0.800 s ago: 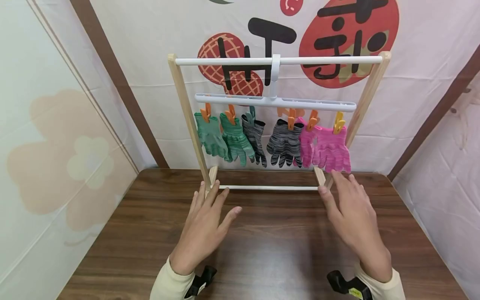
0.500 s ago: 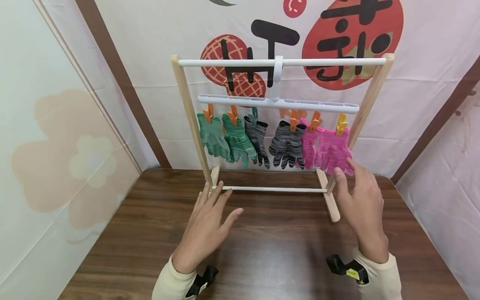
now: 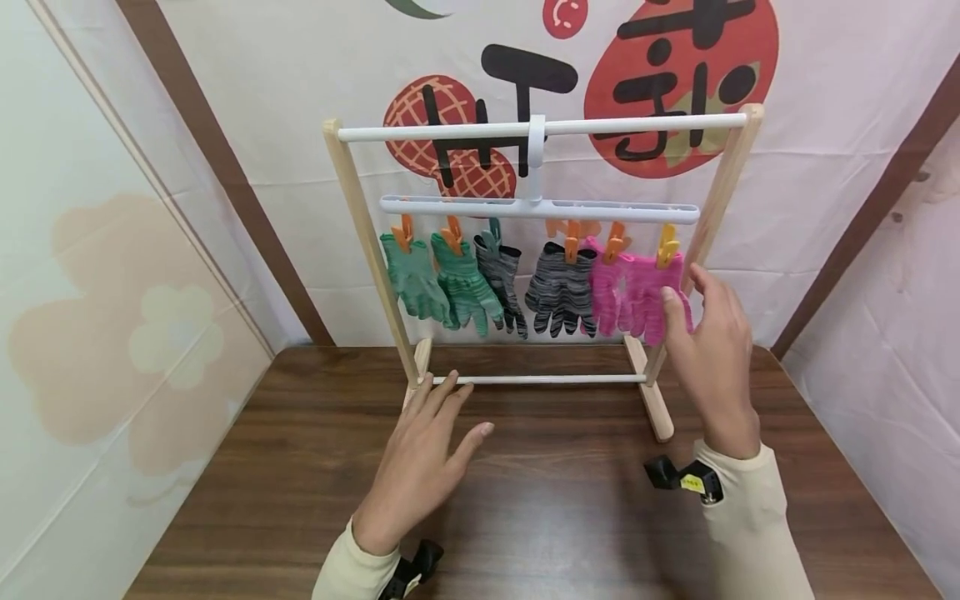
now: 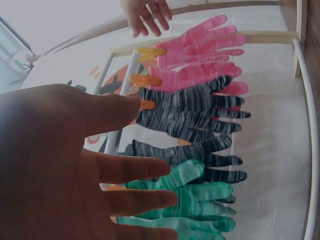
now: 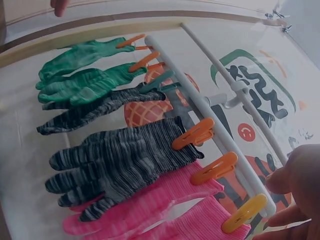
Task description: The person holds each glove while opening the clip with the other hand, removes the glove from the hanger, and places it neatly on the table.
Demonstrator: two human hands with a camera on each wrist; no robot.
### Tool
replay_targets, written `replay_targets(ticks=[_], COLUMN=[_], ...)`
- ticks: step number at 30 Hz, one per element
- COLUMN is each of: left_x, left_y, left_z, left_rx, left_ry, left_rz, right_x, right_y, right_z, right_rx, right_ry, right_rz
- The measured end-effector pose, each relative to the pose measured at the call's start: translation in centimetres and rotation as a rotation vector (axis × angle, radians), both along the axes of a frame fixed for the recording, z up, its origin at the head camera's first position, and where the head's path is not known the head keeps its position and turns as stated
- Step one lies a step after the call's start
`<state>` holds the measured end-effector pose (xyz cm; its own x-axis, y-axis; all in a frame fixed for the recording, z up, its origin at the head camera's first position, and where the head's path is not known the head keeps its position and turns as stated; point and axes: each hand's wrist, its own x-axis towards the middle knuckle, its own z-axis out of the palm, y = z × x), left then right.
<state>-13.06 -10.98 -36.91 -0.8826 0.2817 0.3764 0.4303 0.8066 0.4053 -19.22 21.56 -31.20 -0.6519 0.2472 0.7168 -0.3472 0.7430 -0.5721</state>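
Note:
Pairs of small knitted gloves hang from a white hanger (image 3: 615,210) on a wooden rack (image 3: 366,237). Green gloves (image 3: 414,279) are at the left, grey-black gloves (image 3: 561,290) in the middle and pink gloves (image 3: 651,293) at the right. Orange clips (image 5: 214,168), a teal clip (image 3: 492,233) and a yellow clip (image 3: 667,247) hold them. My right hand (image 3: 708,350) is raised beside the rightmost pink glove, thumb and fingers apart, holding nothing. Fingers spread, my left hand (image 3: 423,462) is at the rack's lower left corner, fingertips overlapping the bottom bar (image 3: 555,380).
The rack's right foot (image 3: 658,412) juts forward over the brown wooden table (image 3: 540,517). Printed cloth (image 3: 292,92) hangs right behind the rack, and pale cloth walls (image 3: 82,417) stand at both sides.
My right hand has risen from the rack's lower right corner to the height of the pink gloves, uncovering the right foot. The left hand stays near the lower left corner.

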Motion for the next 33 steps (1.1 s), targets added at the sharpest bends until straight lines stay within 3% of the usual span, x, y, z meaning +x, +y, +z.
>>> replay_targets(ticks=[8,16,25,33], left_x=[-0.3,-0.8,-1.9,-3.3], left_y=[0.8,1.9,3.9,6.2], left_z=[-0.6,-0.8,-1.0,-0.5], left_rx=[0.088,0.106,0.123,0.126], left_ry=[0.03,0.024,-0.016,-0.088], left_rz=[-0.042,-0.094,-0.18,-0.248], right_x=[-1.6,-2.5,-3.0,-3.1], right_y=[-0.4,-0.1,0.2,0.2], right_z=[1.1,1.6,2.0,2.3], right_rx=[-0.007,-0.033,-0.06,-0.07], right_ry=[-0.009,-0.041,-0.065,-0.097], right_rz=[0.036,0.056,0.093,0.091])
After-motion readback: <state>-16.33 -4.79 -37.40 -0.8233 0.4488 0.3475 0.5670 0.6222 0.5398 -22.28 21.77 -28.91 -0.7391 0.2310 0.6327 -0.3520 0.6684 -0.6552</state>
